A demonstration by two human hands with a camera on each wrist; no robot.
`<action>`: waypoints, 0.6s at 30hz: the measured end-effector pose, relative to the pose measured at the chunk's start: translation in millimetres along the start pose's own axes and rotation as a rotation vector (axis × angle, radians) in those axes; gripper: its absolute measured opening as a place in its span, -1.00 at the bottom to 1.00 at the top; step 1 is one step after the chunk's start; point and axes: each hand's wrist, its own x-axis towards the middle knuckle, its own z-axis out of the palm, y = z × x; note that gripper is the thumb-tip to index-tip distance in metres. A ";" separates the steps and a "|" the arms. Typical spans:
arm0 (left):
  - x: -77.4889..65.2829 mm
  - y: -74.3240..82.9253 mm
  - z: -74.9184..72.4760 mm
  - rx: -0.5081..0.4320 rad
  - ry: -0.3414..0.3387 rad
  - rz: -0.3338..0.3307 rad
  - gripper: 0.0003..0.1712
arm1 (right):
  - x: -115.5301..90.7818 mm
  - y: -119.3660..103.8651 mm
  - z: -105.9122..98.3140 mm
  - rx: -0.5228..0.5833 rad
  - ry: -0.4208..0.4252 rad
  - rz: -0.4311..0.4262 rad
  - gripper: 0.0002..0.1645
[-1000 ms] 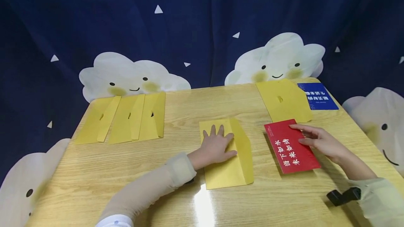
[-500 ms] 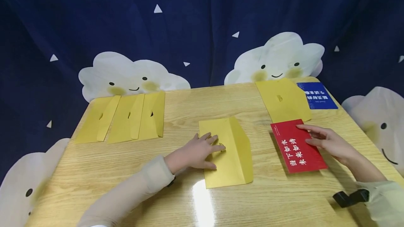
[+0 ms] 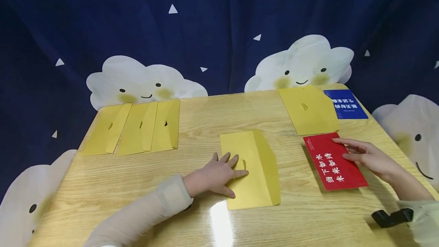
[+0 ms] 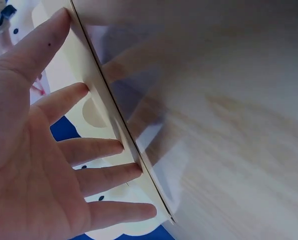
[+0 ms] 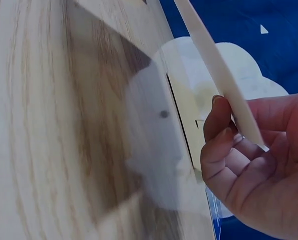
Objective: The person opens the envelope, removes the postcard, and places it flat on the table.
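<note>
My left hand (image 3: pixel 216 176), fingers spread and straight, rests on the left part of a yellow envelope (image 3: pixel 257 191) lying on the wooden table. The flap of this envelope stands unfolded on its right side, and a small slot shows near the fingertips. In the left wrist view the straight fingers (image 4: pixel 101 181) reach the envelope along the tabletop. Off to the right, my right hand (image 3: pixel 378 163) pinches a red card (image 3: pixel 332 163) with white characters by its right edge. The right wrist view shows this card (image 5: pixel 221 75) edge-on, raised above the table, fingers curled beneath it.
Several yellow envelopes (image 3: pixel 137 125) lie folded in a row at the back left. At the back right lies another yellow envelope (image 3: pixel 308 113) with its flap unfolded, beside a blue card (image 3: pixel 348 106). A dark blue cloud-patterned curtain (image 3: pixel 212 29) hangs behind the table (image 3: pixel 192 125).
My left hand has drawn back from the envelope's middle to its left part. The envelope has shifted slightly right. My right hand has carried the red card rightward.
</note>
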 end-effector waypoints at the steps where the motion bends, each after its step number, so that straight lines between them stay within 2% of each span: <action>1: 0.3 1.6 -0.3 0.005 -0.001 0.002 -0.13 | -0.5 1.4 -1.3 0.001 0.000 0.006 -0.42; 9: 5.6 17.6 -1.8 0.071 0.006 0.035 -0.14 | -5.2 11.0 -13.1 -0.031 0.022 0.097 -0.39; 18: 18.5 39.8 -5.8 0.144 0.003 0.091 -0.11 | -10.6 22.7 -27.8 0.031 0.005 0.106 -0.43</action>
